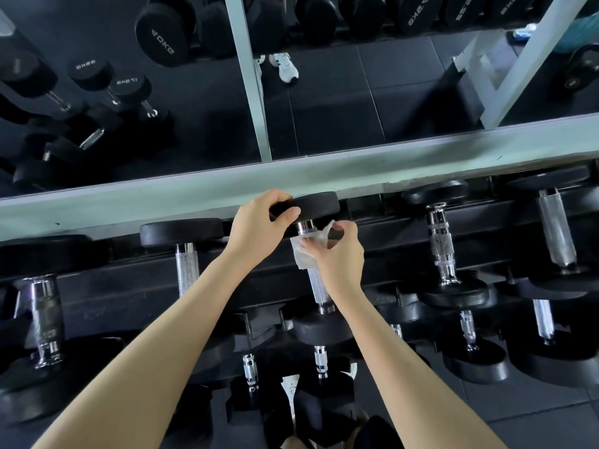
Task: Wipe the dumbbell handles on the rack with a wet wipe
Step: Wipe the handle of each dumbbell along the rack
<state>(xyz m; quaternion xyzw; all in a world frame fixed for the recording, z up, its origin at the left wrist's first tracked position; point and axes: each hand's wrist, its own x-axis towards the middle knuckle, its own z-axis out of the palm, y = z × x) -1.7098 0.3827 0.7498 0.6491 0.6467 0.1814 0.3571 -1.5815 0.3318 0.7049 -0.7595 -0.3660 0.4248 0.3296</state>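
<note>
A dumbbell lies on the top shelf of the rack, its knurled chrome handle pointing toward me. My left hand grips the far black head of this dumbbell at its left rim. My right hand holds a white wet wipe wrapped against the upper part of the handle, fingers curled around it. The handle's lower part shows bare below the wipe.
Other dumbbells sit on the same shelf: one to the left, one at far left, two to the right. Smaller dumbbells fill the shelf below. A mirror behind the pale ledge reflects the gym.
</note>
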